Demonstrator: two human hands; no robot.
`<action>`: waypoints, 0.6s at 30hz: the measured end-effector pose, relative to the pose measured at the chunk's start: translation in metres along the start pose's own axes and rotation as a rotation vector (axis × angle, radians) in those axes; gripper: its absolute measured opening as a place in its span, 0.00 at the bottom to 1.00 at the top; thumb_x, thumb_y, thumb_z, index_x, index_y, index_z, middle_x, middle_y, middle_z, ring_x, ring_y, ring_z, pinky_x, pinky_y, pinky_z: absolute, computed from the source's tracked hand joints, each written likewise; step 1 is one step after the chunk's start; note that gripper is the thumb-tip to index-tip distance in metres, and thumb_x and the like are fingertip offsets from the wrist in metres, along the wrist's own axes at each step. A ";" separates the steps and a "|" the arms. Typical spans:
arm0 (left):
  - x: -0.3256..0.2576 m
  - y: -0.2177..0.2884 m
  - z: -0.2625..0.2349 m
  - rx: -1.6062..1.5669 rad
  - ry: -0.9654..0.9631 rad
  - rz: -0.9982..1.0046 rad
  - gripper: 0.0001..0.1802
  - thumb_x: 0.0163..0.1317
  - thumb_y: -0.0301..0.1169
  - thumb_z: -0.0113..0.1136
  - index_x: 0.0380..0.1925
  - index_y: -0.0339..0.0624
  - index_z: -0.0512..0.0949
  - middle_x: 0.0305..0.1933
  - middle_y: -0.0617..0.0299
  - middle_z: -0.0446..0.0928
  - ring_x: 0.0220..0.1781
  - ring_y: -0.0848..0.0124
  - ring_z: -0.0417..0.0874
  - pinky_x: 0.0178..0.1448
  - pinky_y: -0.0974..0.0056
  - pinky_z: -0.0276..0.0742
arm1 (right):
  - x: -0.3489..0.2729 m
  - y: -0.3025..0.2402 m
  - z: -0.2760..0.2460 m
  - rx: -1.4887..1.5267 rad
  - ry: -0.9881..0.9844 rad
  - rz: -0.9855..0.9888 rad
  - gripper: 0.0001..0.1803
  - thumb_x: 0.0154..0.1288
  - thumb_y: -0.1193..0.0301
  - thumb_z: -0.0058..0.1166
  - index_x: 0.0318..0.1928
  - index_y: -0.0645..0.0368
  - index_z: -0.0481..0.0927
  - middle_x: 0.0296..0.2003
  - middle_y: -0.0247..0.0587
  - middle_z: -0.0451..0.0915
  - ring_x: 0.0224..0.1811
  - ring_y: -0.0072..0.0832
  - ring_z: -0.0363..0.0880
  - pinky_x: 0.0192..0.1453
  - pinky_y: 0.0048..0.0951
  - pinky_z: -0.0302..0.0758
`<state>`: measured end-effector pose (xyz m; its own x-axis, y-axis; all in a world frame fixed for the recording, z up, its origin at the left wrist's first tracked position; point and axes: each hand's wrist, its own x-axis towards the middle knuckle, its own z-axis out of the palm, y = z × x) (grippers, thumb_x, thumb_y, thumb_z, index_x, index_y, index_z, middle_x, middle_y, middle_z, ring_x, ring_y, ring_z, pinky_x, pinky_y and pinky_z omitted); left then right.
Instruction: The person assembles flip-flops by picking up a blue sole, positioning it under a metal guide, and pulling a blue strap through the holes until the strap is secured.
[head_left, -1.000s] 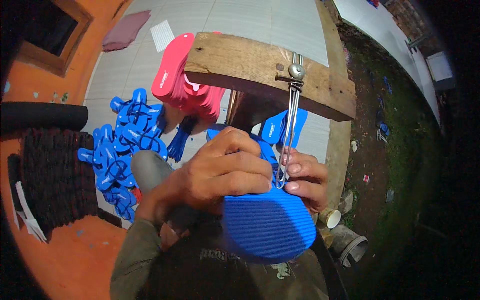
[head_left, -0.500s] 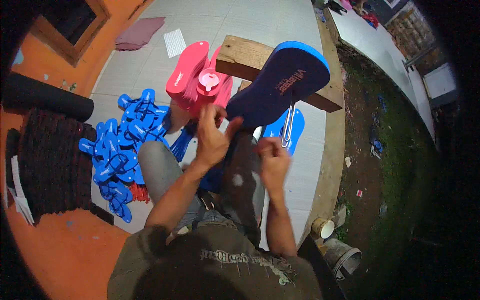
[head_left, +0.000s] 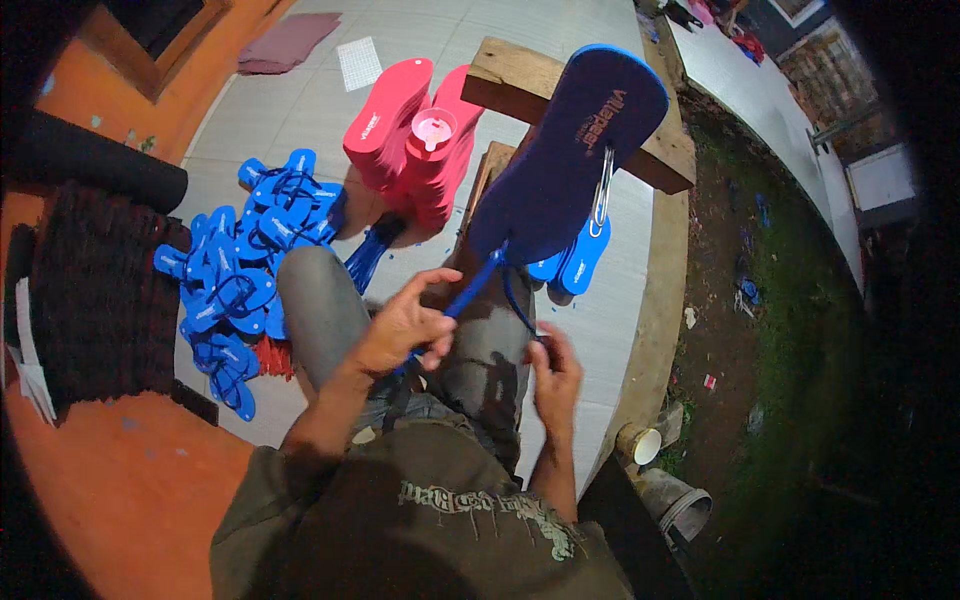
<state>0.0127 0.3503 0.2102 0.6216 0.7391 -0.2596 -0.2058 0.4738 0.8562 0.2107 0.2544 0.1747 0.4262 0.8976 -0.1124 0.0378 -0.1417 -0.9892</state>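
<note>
Both hands have dropped from the sandal sole to knee level since a half-second ago. The left hand [head_left: 405, 325] has its grip pinched on one end of the blue strap [head_left: 480, 285]; the right hand [head_left: 555, 372] is closed on the other end, lower down. The strap runs up from both grips into the dark blue sandal sole [head_left: 565, 160], propped against the wooden beam [head_left: 510, 78] beside a metal hook tool [head_left: 602, 192]. Beyond lie red soles [head_left: 400, 125] and a heap of blue straps [head_left: 240, 280] on the tiled floor [head_left: 300, 100].
</note>
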 end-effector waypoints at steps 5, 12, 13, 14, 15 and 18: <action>-0.008 0.045 0.013 -0.907 0.003 0.190 0.33 0.55 0.49 0.56 0.51 0.35 0.62 0.23 0.58 0.73 0.23 0.70 0.74 0.30 0.68 0.71 | 0.002 -0.011 -0.041 0.353 0.141 -0.299 0.10 0.61 0.76 0.48 0.43 0.63 0.70 0.32 0.41 0.76 0.33 0.25 0.75 0.35 0.25 0.72; 0.070 0.077 0.008 0.748 0.570 0.659 0.14 0.60 0.38 0.52 0.31 0.37 0.77 0.19 0.68 0.72 0.20 0.80 0.68 0.25 0.76 0.60 | 0.073 -0.058 -0.009 0.986 0.175 -0.057 0.11 0.64 0.68 0.45 0.41 0.63 0.71 0.30 0.35 0.70 0.29 0.24 0.70 0.37 0.28 0.75; 0.078 0.098 0.018 0.880 0.618 0.600 0.13 0.61 0.36 0.52 0.33 0.36 0.77 0.22 0.67 0.74 0.23 0.79 0.70 0.27 0.75 0.63 | 0.084 -0.058 -0.012 1.101 0.076 0.005 0.12 0.65 0.67 0.45 0.41 0.63 0.71 0.28 0.34 0.70 0.28 0.23 0.70 0.38 0.28 0.76; 0.089 0.112 0.030 0.844 0.577 0.901 0.14 0.60 0.37 0.52 0.34 0.36 0.77 0.25 0.60 0.74 0.25 0.73 0.73 0.31 0.71 0.66 | 0.093 -0.065 -0.010 1.019 0.024 -0.030 0.12 0.64 0.67 0.46 0.40 0.63 0.71 0.28 0.34 0.70 0.28 0.22 0.70 0.40 0.28 0.76; 0.103 0.119 0.043 0.791 0.526 1.186 0.15 0.59 0.38 0.52 0.35 0.36 0.77 0.28 0.53 0.74 0.28 0.66 0.75 0.34 0.67 0.70 | 0.098 -0.073 -0.008 0.930 -0.021 -0.054 0.12 0.64 0.66 0.46 0.39 0.63 0.72 0.27 0.34 0.70 0.28 0.21 0.70 0.41 0.27 0.76; 0.138 0.133 0.070 1.035 0.472 1.413 0.19 0.60 0.42 0.50 0.42 0.38 0.74 0.36 0.48 0.76 0.36 0.57 0.78 0.41 0.63 0.72 | 0.091 -0.108 0.016 0.493 0.165 -0.187 0.11 0.63 0.68 0.47 0.37 0.66 0.75 0.31 0.36 0.75 0.29 0.18 0.70 0.35 0.26 0.75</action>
<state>0.1247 0.4816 0.3193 0.1340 0.4231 0.8961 0.2854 -0.8824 0.3740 0.2308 0.3585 0.2701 0.5907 0.8056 0.0467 -0.2843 0.2619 -0.9223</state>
